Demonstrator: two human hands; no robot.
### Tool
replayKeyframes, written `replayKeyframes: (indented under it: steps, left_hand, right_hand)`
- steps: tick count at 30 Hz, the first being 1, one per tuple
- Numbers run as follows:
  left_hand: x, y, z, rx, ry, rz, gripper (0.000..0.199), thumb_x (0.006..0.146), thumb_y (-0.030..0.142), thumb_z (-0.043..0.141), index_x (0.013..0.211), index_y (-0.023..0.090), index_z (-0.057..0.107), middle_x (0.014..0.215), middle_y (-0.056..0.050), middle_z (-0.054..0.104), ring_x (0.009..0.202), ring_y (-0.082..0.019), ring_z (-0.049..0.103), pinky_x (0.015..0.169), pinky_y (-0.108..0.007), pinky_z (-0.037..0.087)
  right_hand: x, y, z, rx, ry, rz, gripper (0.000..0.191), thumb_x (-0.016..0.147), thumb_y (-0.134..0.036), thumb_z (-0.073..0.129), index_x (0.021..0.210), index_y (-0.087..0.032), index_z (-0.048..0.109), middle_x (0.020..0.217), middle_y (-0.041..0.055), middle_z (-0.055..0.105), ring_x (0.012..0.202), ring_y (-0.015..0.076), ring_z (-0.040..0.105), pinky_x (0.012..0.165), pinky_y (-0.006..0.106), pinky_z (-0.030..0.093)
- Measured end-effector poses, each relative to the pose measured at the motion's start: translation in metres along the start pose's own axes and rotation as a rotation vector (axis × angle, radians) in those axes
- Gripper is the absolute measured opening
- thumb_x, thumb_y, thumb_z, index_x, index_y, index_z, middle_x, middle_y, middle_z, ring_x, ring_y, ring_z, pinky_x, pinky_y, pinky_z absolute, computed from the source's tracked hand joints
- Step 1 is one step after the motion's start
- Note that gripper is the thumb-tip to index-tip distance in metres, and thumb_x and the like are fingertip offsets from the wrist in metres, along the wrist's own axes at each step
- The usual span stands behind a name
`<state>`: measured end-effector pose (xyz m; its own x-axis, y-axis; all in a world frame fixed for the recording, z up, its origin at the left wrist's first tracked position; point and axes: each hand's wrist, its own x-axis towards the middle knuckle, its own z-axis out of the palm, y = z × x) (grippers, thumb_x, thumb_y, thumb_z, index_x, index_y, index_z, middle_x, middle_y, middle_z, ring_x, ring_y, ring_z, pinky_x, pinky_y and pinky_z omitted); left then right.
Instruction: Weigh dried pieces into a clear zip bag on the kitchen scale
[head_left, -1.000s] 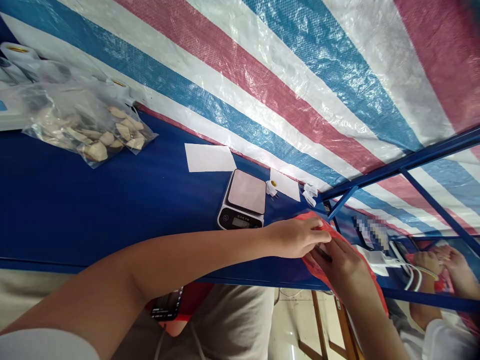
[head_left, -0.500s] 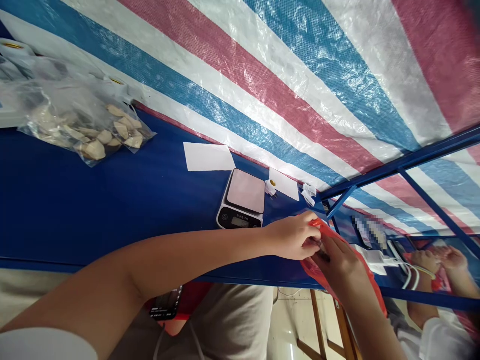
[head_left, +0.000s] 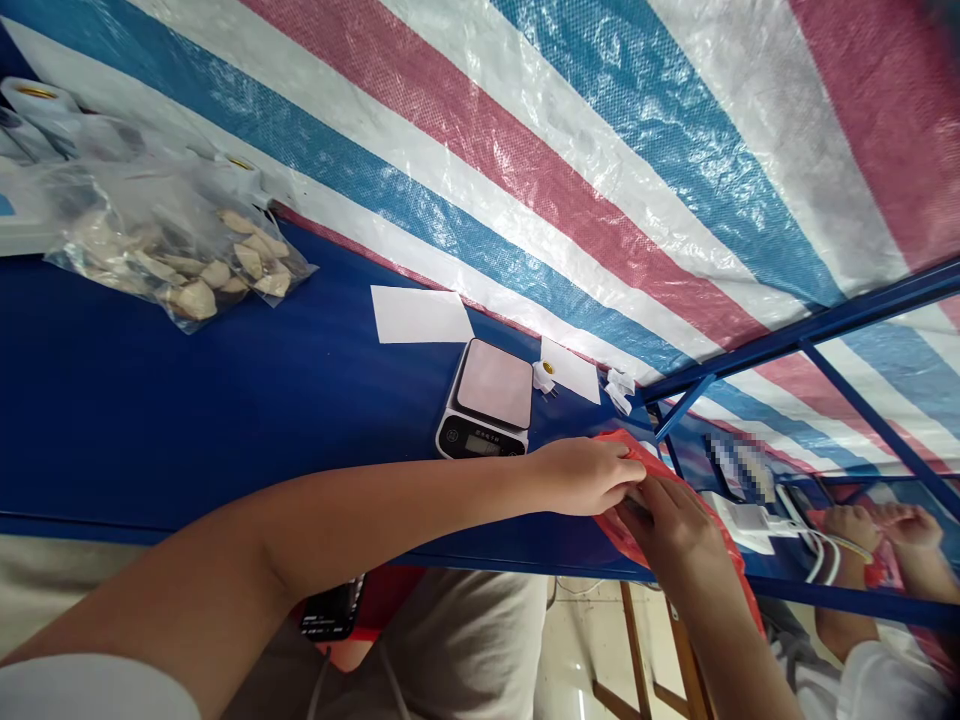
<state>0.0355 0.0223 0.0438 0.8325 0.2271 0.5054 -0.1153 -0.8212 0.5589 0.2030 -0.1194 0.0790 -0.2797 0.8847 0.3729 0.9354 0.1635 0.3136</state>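
Observation:
A thin red plastic bag [head_left: 619, 545] hangs at the blue table's right end, partly behind my hands. My left hand [head_left: 589, 476] reaches across and is closed on the bag's upper edge. My right hand [head_left: 675, 525] is in front of the bag, its curled fingers meeting the left fingertips. A small greyish bit shows between the two hands, too covered to name. Just left of the hands stands a white kitchen scale [head_left: 495, 385] with a black front panel and a bare platform.
Clear bags of pale dried slices [head_left: 191, 295] lie at the table's left, near white rolls [head_left: 37, 98]. White paper [head_left: 420, 316] and a plug adapter [head_left: 545, 380] lie by the scale. A blue metal frame [head_left: 802, 320] borders the right; beyond it another person's hands [head_left: 851, 522] show. A phone [head_left: 334, 610] rests on my lap.
Both hands stay together at the bag, with small finger shifts. The left fingers have closed in more, and the red bag's edge has moved slightly left.

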Motion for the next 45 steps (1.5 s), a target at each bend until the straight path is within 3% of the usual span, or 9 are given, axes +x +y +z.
replayKeyframes:
  steps: [5,11,18,22,26,29,34,41,45]
  left_hand:
    - [0.002,0.000,-0.006,0.074,-0.082,-0.009,0.027,0.104,0.029,0.041,0.106,0.018,0.065,0.098,-0.006,0.072,0.076,-0.019,0.070,0.057,-0.033,0.035]
    - [0.003,0.000,-0.008,0.151,-0.132,0.005,0.024,0.102,0.028,0.046,0.102,0.018,0.067,0.088,-0.006,0.074,0.078,-0.021,0.071,0.056,-0.034,0.034]
    - [0.002,-0.005,-0.005,0.144,-0.094,0.011,0.018,0.097,0.022,0.054,0.108,0.017,0.068,0.090,-0.006,0.074,0.073,-0.020,0.070,0.056,-0.031,0.037]
    - [0.002,-0.008,-0.006,0.164,-0.104,0.042,0.025,0.090,0.010,0.055,0.112,0.018,0.066,0.085,-0.003,0.070,0.063,-0.018,0.064,0.052,-0.031,0.033]
    - [0.002,-0.007,-0.008,0.143,-0.087,0.080,0.025,0.087,0.006,0.053,0.102,0.018,0.070,0.094,-0.004,0.069,0.060,-0.016,0.060,0.051,-0.033,0.032]
    - [0.002,-0.003,-0.007,0.133,-0.081,0.066,0.015,0.089,0.012,0.056,0.090,0.016,0.070,0.094,-0.007,0.069,0.063,-0.017,0.062,0.053,-0.033,0.038]
    - [0.001,0.002,-0.005,0.079,-0.042,0.075,0.018,0.092,0.020,0.054,0.095,0.014,0.071,0.099,-0.011,0.070,0.070,-0.019,0.066,0.061,-0.035,0.047]
    - [0.004,0.002,-0.007,0.104,-0.076,0.145,0.021,0.097,0.020,0.054,0.082,0.015,0.069,0.095,-0.009,0.069,0.063,-0.016,0.061,0.055,-0.036,0.041]
    - [0.006,0.002,-0.013,0.153,-0.100,0.108,0.021,0.096,0.021,0.056,0.081,0.015,0.069,0.095,-0.006,0.070,0.064,-0.014,0.060,0.056,-0.034,0.039]
  right_hand:
    - [-0.008,0.003,0.004,0.014,0.050,0.027,0.020,0.102,-0.030,0.063,0.117,-0.018,0.067,0.097,0.0096,0.075,0.083,0.0222,0.072,0.070,0.031,0.056]
    - [-0.012,-0.004,0.000,0.067,-0.003,0.080,0.025,0.102,-0.031,0.064,0.124,-0.019,0.064,0.100,0.0079,0.076,0.088,0.0219,0.073,0.068,0.029,0.056]
    - [-0.011,-0.010,-0.005,0.024,0.059,0.109,0.018,0.104,-0.037,0.060,0.106,-0.019,0.064,0.085,0.0061,0.072,0.074,0.0202,0.068,0.062,0.029,0.052]
    - [-0.014,-0.006,-0.005,0.079,0.004,0.031,0.014,0.104,-0.030,0.058,0.108,-0.019,0.066,0.099,0.0096,0.075,0.086,0.0219,0.072,0.070,0.030,0.057]
    - [-0.017,-0.006,-0.004,0.070,-0.022,0.070,0.015,0.103,-0.027,0.060,0.112,-0.020,0.070,0.110,0.0103,0.076,0.087,0.0211,0.074,0.068,0.030,0.056]
    - [-0.016,-0.009,-0.006,0.001,-0.049,0.068,0.015,0.103,-0.028,0.059,0.109,-0.020,0.071,0.105,0.0086,0.076,0.082,0.0192,0.073,0.062,0.028,0.050]
    - [-0.007,-0.015,-0.013,-0.090,-0.066,0.054,0.023,0.107,-0.032,0.052,0.094,-0.019,0.065,0.084,0.0048,0.068,0.072,0.0182,0.064,0.061,0.029,0.044]
    - [-0.002,-0.023,-0.015,-0.186,-0.118,0.089,0.033,0.109,-0.036,0.044,0.087,-0.020,0.061,0.079,0.0050,0.060,0.069,0.0197,0.059,0.055,0.031,0.036]
    - [-0.002,-0.020,-0.021,-0.012,-0.140,0.138,0.028,0.106,-0.043,0.053,0.093,-0.021,0.065,0.082,0.0051,0.066,0.070,0.0202,0.065,0.058,0.031,0.046]
